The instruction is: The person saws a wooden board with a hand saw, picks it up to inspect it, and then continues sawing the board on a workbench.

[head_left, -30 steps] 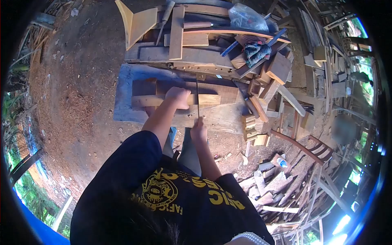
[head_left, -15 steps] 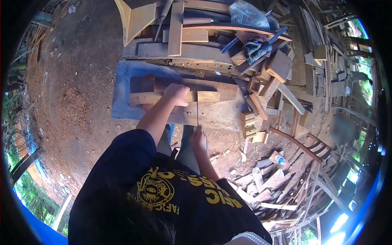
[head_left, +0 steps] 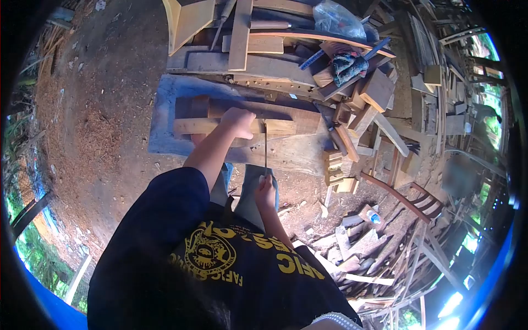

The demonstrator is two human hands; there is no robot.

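On a wide wooden board (head_left: 297,157), a narrow wooden piece (head_left: 190,127) lies crosswise beside a darker plank (head_left: 305,121). My left hand (head_left: 238,122) presses down on the narrow piece with its fingers wrapped over it. Just right of it, a thin saw (head_left: 266,146), seen edge-on, stands across the narrow piece. My right hand (head_left: 265,190) is closed round the near end of the saw, whose handle is mostly hidden in the fingers.
Behind the board lie more planks (head_left: 269,69), a clear plastic bag (head_left: 336,21) and a patterned cloth (head_left: 349,66). Wood blocks (head_left: 377,91) are piled at the right. A curved chair-like frame (head_left: 423,203) and scrap wood (head_left: 357,247) lie at the lower right.
My right hand has moved down toward my body, drawing the saw with it. My left hand stays on the narrow piece. The view has shifted slightly.
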